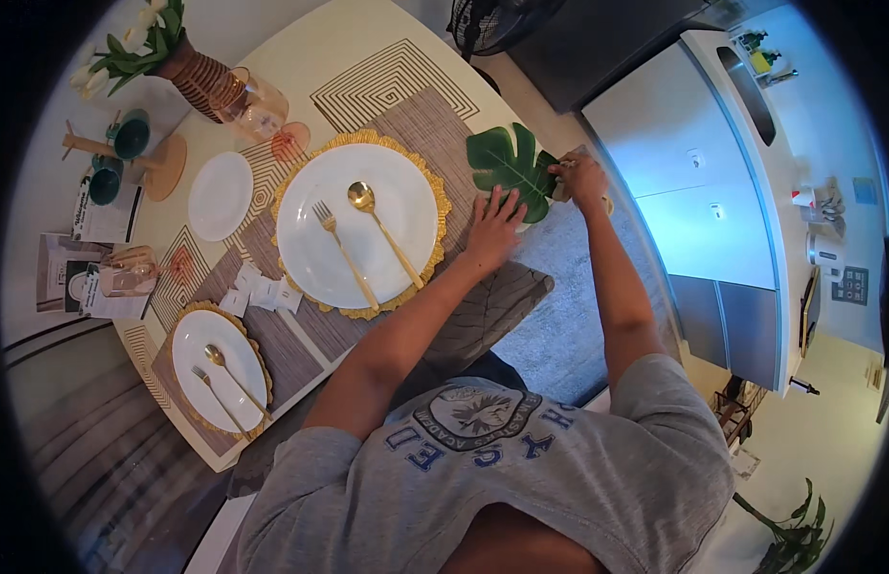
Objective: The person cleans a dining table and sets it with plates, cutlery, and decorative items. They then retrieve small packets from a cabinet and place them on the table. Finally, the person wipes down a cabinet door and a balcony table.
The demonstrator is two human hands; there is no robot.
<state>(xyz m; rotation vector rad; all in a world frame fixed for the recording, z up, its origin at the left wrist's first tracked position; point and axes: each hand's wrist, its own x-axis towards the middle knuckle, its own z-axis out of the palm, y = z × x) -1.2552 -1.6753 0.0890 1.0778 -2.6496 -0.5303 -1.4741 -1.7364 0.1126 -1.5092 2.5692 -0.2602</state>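
Observation:
A green monstera leaf (513, 165), likely artificial, lies over the table's right corner on a woven placemat (444, 136). My right hand (584, 179) grips it at the stem end, where the fingers partly hide what is pinched. Spread over the leaf's lower edge are the fingers of my left hand (496, 229), which touch it without closing around it. To the left stands a large white plate (308, 251) on a gold scalloped charger (444, 215). A gold fork (344, 251) and a gold spoon (387, 237) rest on the plate.
A second white plate (193, 337) bears gold cutlery. Small white packets (265, 287), a small white plate (220, 195), a glass pitcher (254, 107), a mug stand (164, 168) and a flower vase (200, 79) share the table. A chair (487, 308) stands below my left arm.

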